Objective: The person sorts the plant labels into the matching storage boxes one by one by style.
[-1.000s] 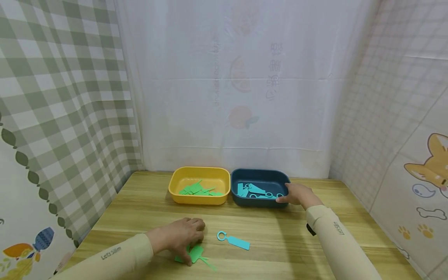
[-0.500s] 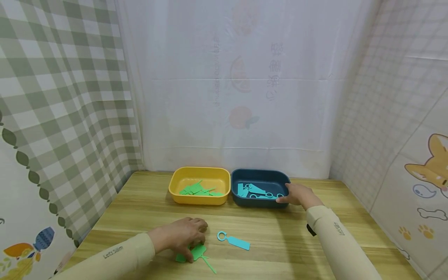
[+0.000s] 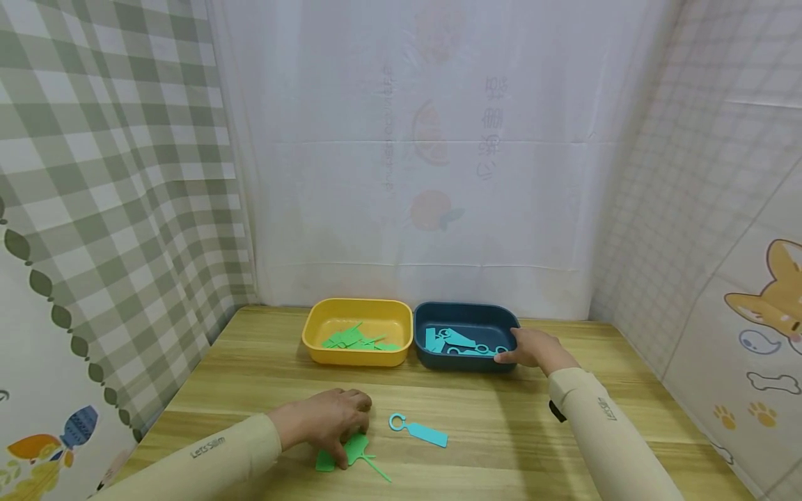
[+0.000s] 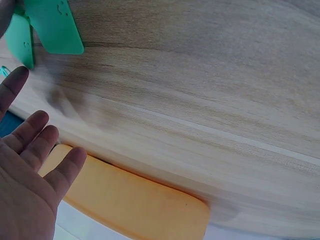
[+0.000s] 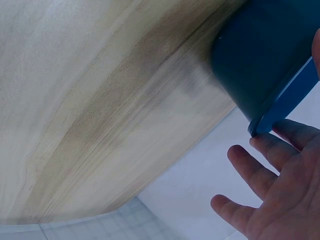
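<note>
My left hand (image 3: 328,423) bends low over two green tie tags on the table. Its thumb and index finger are at opposite edges of one green tag (image 3: 358,445), whose thin tail points forward right; the other fingers spread loosely. The second green tag (image 4: 55,25) lies beside it, partly under the thumb. To the right lies a teal ring tag (image 3: 426,435). My right hand (image 3: 532,348) rests at the right end of the navy bin (image 3: 432,360), thumb over the front rim. In the right wrist view its extended fingertips meet the bin's rim (image 5: 255,127).
A yellow bin (image 3: 357,358) with several green tags stands at the back, touching the navy bin, which contains several teal ring tags (image 3: 460,339). A white curtain (image 3: 351,229) hangs behind the wooden table (image 3: 250,376), with patterned cloths at both sides.
My left hand has shifted slightly right, and the green tag at its thumb has turned a little, its tail swinging. The right hand stays at the navy bin.
</note>
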`<state>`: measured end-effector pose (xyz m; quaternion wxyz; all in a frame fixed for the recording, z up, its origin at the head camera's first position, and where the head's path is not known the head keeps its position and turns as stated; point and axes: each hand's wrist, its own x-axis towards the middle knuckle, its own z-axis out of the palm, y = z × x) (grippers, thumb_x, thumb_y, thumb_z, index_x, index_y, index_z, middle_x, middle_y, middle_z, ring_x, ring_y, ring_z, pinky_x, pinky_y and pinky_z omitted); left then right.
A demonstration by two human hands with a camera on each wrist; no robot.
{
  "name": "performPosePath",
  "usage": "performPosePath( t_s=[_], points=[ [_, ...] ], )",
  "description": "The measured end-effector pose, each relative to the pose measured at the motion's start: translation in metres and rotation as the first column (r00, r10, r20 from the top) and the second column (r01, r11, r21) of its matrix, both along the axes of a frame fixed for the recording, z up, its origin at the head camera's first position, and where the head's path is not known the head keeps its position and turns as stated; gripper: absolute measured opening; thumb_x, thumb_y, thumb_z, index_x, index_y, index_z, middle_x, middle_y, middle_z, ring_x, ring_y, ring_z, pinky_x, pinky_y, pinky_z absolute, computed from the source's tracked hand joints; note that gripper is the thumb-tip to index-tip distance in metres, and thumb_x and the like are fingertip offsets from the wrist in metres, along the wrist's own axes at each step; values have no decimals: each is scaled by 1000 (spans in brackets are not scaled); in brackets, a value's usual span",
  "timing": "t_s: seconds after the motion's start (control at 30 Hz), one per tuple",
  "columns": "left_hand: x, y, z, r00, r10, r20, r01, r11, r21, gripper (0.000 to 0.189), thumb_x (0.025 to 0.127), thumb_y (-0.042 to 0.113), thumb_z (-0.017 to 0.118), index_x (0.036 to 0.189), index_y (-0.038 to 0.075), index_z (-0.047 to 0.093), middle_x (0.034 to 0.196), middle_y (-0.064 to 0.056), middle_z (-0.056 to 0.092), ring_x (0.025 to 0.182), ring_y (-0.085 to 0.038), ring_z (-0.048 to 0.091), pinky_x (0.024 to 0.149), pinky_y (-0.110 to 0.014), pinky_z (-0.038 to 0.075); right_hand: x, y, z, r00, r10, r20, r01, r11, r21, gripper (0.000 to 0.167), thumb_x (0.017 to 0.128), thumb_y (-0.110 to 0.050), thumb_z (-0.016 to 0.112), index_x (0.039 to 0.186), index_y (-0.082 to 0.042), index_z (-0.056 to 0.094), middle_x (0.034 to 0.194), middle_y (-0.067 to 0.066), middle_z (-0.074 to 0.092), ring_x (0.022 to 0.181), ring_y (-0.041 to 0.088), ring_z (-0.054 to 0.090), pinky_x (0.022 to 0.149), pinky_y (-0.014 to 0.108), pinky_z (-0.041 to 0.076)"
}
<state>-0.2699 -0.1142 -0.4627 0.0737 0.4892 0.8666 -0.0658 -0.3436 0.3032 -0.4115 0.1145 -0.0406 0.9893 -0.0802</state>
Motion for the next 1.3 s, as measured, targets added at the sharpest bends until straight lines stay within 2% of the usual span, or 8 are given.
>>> performPosePath(
  t_s=[0.23,0.47,0.7,0.83,0.97,1.13,1.3],
  points=[
    [-1,0,0,1000,-12,-9,12,1000,3,43,75,55,82,109,30,70,131,3,52,122,-12,47,93,-30,47,1,-1,1,1000,2,-5,-3,1000,-1,94,87,-54,70,143,15,37,141,38,42,128,56,41,99,73,32],
    [-2,1,-1,999,-34,-31,35,999,12,39,77,54,80,106,29,72,132,2,52,124,-12,47,93,-30,47,1,-1,0,1000,0,-3,0,1000,-5,95,87,-54,70,143,15,37,141,39,41,128,56,41,99,72,33],
    [-3,1,-6,984,-111,-142,115,993,20,32,78,54,76,94,26,72,122,5,55,114,-9,51,91,-29,48,0,0,0,1000,3,-8,-3,1000,-7,95,87,-53,70,143,16,37,141,39,42,128,56,41,99,73,32],
    [-4,2,-7,974,-131,-186,136,991,13,29,80,54,74,85,26,67,120,5,55,111,-9,53,91,-28,48,-1,0,-1,1000,1,-9,-1,1000,-9,95,87,-53,70,142,16,37,141,39,42,128,56,41,99,73,32],
    [-5,3,-6,972,-122,-203,126,992,9,32,81,55,71,85,23,67,124,1,57,113,-12,55,92,-31,49,-1,0,-1,1000,-2,-1,2,1000,-5,94,88,-53,70,143,15,37,141,39,41,128,56,40,99,73,32],
    [-8,5,-1,972,-80,-222,86,996,16,40,81,56,71,92,18,69,127,-2,57,113,-15,56,94,-33,50,-1,1,-1,1000,-6,6,6,1000,-4,95,87,-54,70,144,15,37,142,38,41,129,56,40,100,73,31],
    [-13,5,5,975,-27,-222,38,998,46,40,79,56,71,88,17,69,126,-2,56,110,-16,56,93,-32,49,-1,1,-2,1000,4,4,-4,1000,-3,96,87,-55,70,144,15,36,142,38,41,130,55,40,99,72,32]
  ],
)
